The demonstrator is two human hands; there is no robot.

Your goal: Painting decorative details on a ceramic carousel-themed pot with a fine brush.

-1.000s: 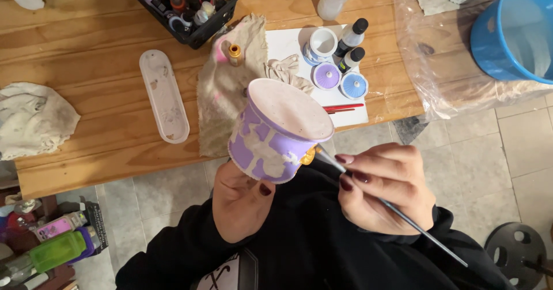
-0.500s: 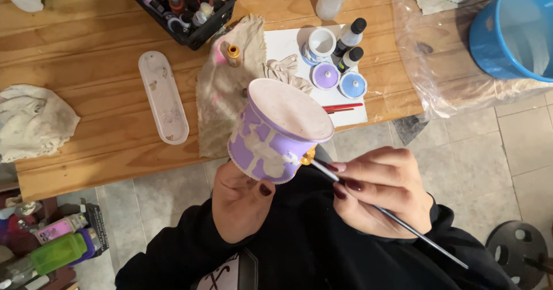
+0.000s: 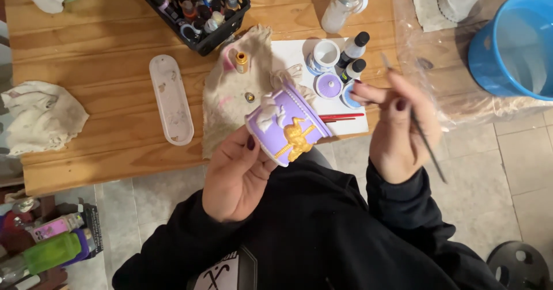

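Purple, white and gold covered the ceramic pot, which the left hand held tilted on its side just off the near edge of the table, fingers curled around its base and thumb against the wall. The right hand was closed in a pencil grip on a thin paintbrush, bristle end pointed away toward the open paint jars on the white sheet just beyond its fingers.

For clean work the pot should probably stay braced near the body, turned so the raised gold figure faced up, and the brush loaded lightly to avoid runs.

Two black-capped paint bottles stood right behind the jars and could be knocked by the brush handle. A stained cloth lay beyond the left hand, an oblong white tray farther left, a black crate of bottles beyond that. A blue bucket sat well right of the right hand on plastic film.
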